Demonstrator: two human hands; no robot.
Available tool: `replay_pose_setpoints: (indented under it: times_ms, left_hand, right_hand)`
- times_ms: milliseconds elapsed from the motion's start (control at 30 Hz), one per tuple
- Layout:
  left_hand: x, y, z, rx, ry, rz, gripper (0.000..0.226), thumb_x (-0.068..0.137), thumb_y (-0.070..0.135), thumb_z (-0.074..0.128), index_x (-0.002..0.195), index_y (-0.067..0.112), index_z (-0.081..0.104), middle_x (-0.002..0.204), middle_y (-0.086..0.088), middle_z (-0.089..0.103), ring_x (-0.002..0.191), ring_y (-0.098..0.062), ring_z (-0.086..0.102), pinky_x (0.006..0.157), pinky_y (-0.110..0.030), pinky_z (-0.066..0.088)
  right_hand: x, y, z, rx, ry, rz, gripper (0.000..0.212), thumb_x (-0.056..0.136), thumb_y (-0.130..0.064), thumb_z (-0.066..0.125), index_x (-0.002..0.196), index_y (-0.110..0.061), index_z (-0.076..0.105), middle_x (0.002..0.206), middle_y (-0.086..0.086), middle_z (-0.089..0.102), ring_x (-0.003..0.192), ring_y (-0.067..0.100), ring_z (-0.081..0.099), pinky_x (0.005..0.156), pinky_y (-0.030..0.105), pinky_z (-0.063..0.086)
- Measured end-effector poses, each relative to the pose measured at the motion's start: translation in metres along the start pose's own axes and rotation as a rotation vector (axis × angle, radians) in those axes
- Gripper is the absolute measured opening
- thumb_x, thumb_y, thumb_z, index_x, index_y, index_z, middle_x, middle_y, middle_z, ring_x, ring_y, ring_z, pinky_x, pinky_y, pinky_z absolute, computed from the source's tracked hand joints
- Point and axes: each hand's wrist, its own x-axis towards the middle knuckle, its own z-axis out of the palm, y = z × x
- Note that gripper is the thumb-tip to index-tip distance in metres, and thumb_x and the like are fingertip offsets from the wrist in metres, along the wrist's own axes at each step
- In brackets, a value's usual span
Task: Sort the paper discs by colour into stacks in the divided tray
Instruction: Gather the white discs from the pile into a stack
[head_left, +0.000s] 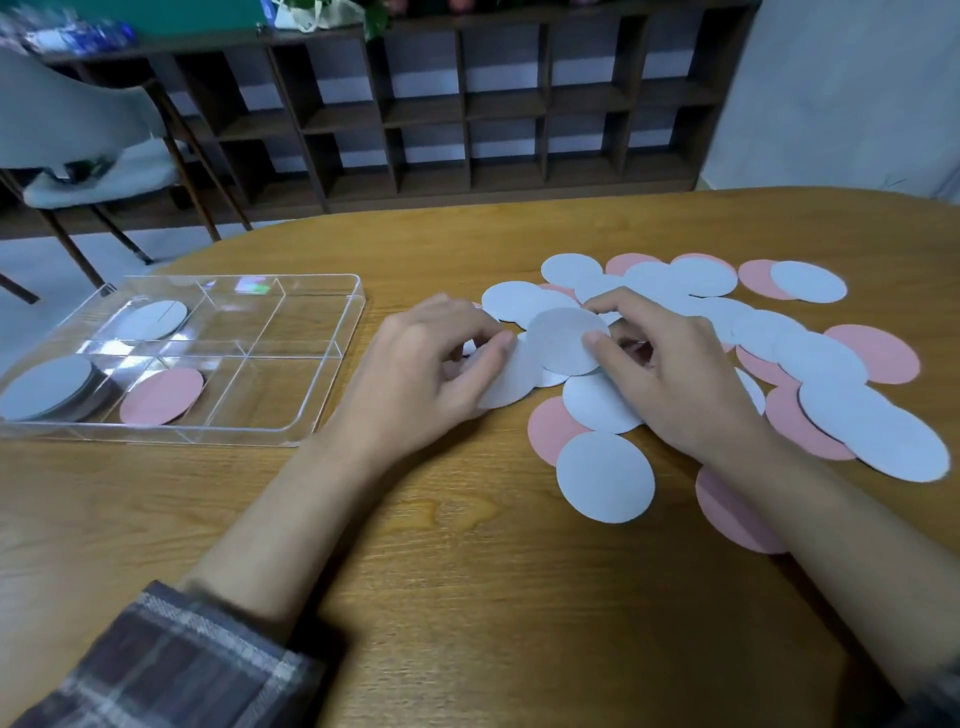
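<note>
Discs: grey stack (49, 387), pink disc (162, 396) in tray (311, 364) | both hands' grip apparently on grey disc (567, 340)

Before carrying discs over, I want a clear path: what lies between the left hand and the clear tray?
Nothing: in the head view, only bare wooden table separates the left hand from the divided tray.

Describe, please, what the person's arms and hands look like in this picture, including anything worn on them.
Both hands, the left hand and the right hand, are bare: no gloves, rings or watch show. The left forearm is uncovered down to a pushed-up plaid sleeve in dark grey-brown with pale stripes. The right forearm is bare to the frame edge.
</note>
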Motion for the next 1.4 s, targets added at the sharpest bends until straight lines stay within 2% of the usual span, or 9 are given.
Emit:
replay_pose_setpoints:
  times_ms: [267,400,533,633,700,833,1000,1200,1400]
  left_hand:
    - [-0.001,-0.001,0.013,-0.2,0.074,-0.22,0.011,0.096,0.022,0.075,0.093,0.012,0.078,0.09,0.003,0.074,0.069,-0.013,0.066,0.068,-0.032,0.053]
    - [-0.001,0.003,0.016,-0.277,0.11,-0.296,0.011,0.094,0.022,0.077,0.091,0.011,0.078,0.081,0.001,0.076,0.067,-0.016,0.072,0.068,-0.039,0.057]
    - [-0.002,0.009,0.02,-0.272,0.133,-0.331,0.011,0.091,0.023,0.081,0.087,0.013,0.078,0.073,0.005,0.074,0.067,-0.016,0.069,0.067,-0.032,0.057]
    - [-0.001,0.011,0.022,-0.285,0.167,-0.358,0.015,0.088,0.024,0.083,0.083,0.013,0.076,0.071,0.001,0.073,0.066,-0.018,0.068,0.065,-0.031,0.056]
    - [-0.001,0.012,0.024,-0.286,0.156,-0.36,0.016,0.088,0.025,0.084,0.083,0.012,0.076,0.072,0.0,0.072,0.065,-0.018,0.068,0.063,-0.031,0.057]
    - [-0.003,0.002,0.027,-0.189,-0.038,-0.258,0.029,0.088,0.034,0.083,0.111,0.017,0.075,0.103,0.005,0.074,0.092,-0.011,0.068,0.077,-0.032,0.058]
    - [-0.007,-0.01,0.029,-0.016,-0.32,-0.156,0.044,0.092,0.05,0.074,0.128,0.025,0.07,0.131,0.008,0.069,0.103,-0.009,0.063,0.093,-0.038,0.052]
    - [-0.005,-0.018,0.028,-0.003,-0.283,-0.09,0.023,0.099,0.039,0.068,0.114,0.024,0.073,0.108,0.011,0.072,0.089,-0.011,0.062,0.081,-0.043,0.054]
    - [-0.004,-0.017,0.025,0.065,-0.212,-0.012,0.019,0.108,0.028,0.048,0.112,0.019,0.065,0.095,0.002,0.067,0.088,-0.021,0.059,0.075,-0.045,0.052]
  right_hand:
    - [-0.003,-0.007,0.003,0.124,-0.101,0.006,0.018,0.105,-0.022,0.054,0.118,-0.029,0.064,0.073,0.007,0.065,0.074,0.018,0.063,0.066,0.039,0.049]
    - [-0.004,-0.01,0.002,0.138,-0.108,0.022,0.024,0.107,-0.019,0.048,0.122,-0.027,0.066,0.079,-0.004,0.068,0.081,0.004,0.066,0.069,0.035,0.052]
    - [-0.005,-0.015,0.003,0.137,-0.099,0.0,0.03,0.107,-0.028,0.042,0.125,-0.029,0.066,0.078,0.0,0.065,0.076,0.016,0.063,0.067,0.048,0.052]
    - [-0.006,-0.017,0.003,0.13,-0.123,-0.004,0.024,0.106,-0.035,0.049,0.124,-0.031,0.064,0.075,0.003,0.063,0.071,0.018,0.06,0.06,0.039,0.046]
    - [-0.006,-0.015,0.004,0.066,-0.125,-0.021,0.02,0.105,-0.031,0.054,0.122,-0.03,0.064,0.074,-0.003,0.063,0.072,0.013,0.059,0.054,0.02,0.038]
    - [-0.002,-0.01,-0.001,-0.006,-0.053,0.0,0.019,0.104,-0.027,0.055,0.121,-0.026,0.063,0.079,-0.011,0.062,0.079,0.005,0.059,0.058,0.016,0.04]
    - [0.0,-0.007,-0.007,-0.018,0.043,0.049,0.022,0.104,-0.028,0.053,0.125,-0.025,0.062,0.095,0.005,0.073,0.088,0.016,0.065,0.068,0.04,0.052]
    - [0.0,-0.006,-0.005,-0.015,0.059,0.097,0.023,0.104,-0.028,0.054,0.125,-0.026,0.062,0.088,0.004,0.072,0.079,0.015,0.061,0.065,0.028,0.044]
    - [0.002,-0.004,-0.006,-0.037,0.101,0.138,0.025,0.103,-0.031,0.056,0.126,-0.027,0.063,0.111,-0.006,0.069,0.096,0.008,0.059,0.065,0.019,0.048]
